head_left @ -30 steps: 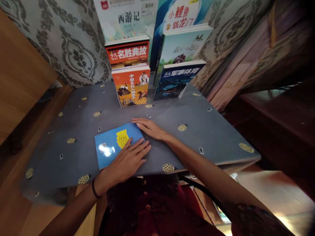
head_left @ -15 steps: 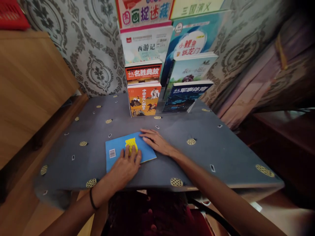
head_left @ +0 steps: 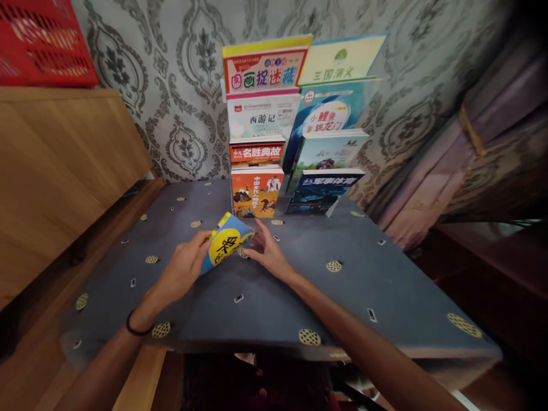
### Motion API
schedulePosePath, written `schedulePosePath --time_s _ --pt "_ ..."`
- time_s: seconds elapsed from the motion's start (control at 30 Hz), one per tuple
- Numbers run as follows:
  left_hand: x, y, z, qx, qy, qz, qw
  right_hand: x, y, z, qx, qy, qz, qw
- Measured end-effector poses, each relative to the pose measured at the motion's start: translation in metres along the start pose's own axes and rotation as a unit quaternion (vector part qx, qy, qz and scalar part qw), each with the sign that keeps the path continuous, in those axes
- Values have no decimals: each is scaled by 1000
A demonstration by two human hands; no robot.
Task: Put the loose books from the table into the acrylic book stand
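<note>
A thin blue book [head_left: 228,241] with a yellow oval and dark characters on its cover is tilted up above the table. My left hand [head_left: 185,265] grips it by its left side, fingers behind and out of sight. At the book's right end is my right hand [head_left: 270,251], thumb and fingers spread apart around the corner. Blur there hides whether the fingertips touch it. Just beyond stands an orange book [head_left: 257,193] in the front of a tiered display of books.
The table wears a grey cloth [head_left: 274,308] with pineapple prints. More upright books, such as a dark blue one [head_left: 325,191] and a white one [head_left: 263,117], rise in tiers at the back. A wooden cabinet [head_left: 64,171] with a red basket [head_left: 43,48] stands left; a curtain [head_left: 436,188] hangs right.
The blue book has gone from lying flat, barcode side up, to being lifted and turned so its titled cover shows. My left hand now grips its side; the view has tilted upward.
</note>
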State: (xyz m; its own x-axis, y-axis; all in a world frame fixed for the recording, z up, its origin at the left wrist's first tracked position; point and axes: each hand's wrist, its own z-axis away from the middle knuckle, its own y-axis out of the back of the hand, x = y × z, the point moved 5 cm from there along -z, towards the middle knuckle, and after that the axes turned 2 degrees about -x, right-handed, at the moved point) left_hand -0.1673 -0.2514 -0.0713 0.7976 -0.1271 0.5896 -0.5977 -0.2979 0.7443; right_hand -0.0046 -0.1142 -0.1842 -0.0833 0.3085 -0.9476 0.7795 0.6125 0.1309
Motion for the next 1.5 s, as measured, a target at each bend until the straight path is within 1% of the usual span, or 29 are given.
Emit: schedulePosePath --time_s 0.07,0.1,0.13,0.2,0.23,0.27,0.3,0.33,0.37,0.4,0.43,0.47,0.5,0.53,0.6,0.67,0.73,0.77,0.8,0.87,0.93,1.0,1.1,1.17,1.27,1.33,1.4,1.5 --pt "-6 12 -3 81 33 96 991 -7 -13 -6 20 1 -68 998" --pt "-12 12 -2 112 63 162 978 -11 -19 -9 14 -5 -106 994" --pt "-22 9 -1 133 98 233 958 -15 -24 -11 0 -15 -139 990" --pt "-44 -8 6 142 163 360 908 -19 -29 -12 -32 -41 -170 984" --pt "-56 -18 11 132 189 396 889 -19 -28 -12 -42 -51 -158 985" --pt "-68 -28 16 112 210 407 882 -18 -26 -11 -48 -57 -120 990" --pt "-80 -36 21 84 224 388 890 -17 -22 -10 -55 -59 -54 995" --pt "-90 -40 27 66 228 337 911 -15 -18 -9 -62 -59 36 996" --pt "-100 -40 31 64 222 262 937 -13 -15 -7 -67 -58 140 986" --pt "-107 -38 35 72 206 174 960 -12 -12 -6 -70 -55 244 966" --pt "-111 -35 37 87 183 89 975 -12 -12 -5 -69 -49 333 939" --pt "-112 -32 39 101 158 19 982 -13 -14 -5 -67 -38 397 915" --pt "-112 -30 39 106 134 -28 985 -16 -20 -6 -63 -21 435 898" --pt "-111 -31 38 100 112 -55 987 -20 -29 -7 -66 2 448 892" --pt "-107 -37 35 71 70 -74 992 -28 -56 -12 -98 59 424 898" --pt "-102 -45 33 39 34 -79 996 -32 -90 -19 -169 107 372 907" --pt "-101 -55 33 6 14 -83 996 -31 -116 -26 -222 118 344 905" --pt "-101 -58 34 -7 10 -85 996 -29 -125 -29 -237 115 340 903" --pt "-102 -61 35 -16 7 -87 996 -26 -131 -32 -247 109 338 901" --pt "-103 -64 37 -19 0 -94 995 -19 -135 -36 -254 100 340 900" --pt "-104 -64 38 -14 1 -111 994 -12 -131 -39 -246 97 347 900" --pt "-105 -65 39 -18 10 -137 990 -5 -120 -40 -228 93 362 899" --pt "-107 -66 40 -34 28 -171 984 7 -92 -44 -194 67 383 901" --pt "-107 -65 40 -40 28 -183 982 15 -70 -46 -173 44 379 908" --pt "-105 -63 37 -51 14 -201 978 21 -45 -49 -190 40 303 933" --pt "-103 -62 30 -76 6 -216 973 22 -34 -51 -189 30 242 951" --pt "-101 -65 19 -114 -5 -224 968 24 -27 -53 -175 15 200 964" --pt "-97 -74 0 -178 -38 -210 961 25 -26 -55 -157 3 168 973"
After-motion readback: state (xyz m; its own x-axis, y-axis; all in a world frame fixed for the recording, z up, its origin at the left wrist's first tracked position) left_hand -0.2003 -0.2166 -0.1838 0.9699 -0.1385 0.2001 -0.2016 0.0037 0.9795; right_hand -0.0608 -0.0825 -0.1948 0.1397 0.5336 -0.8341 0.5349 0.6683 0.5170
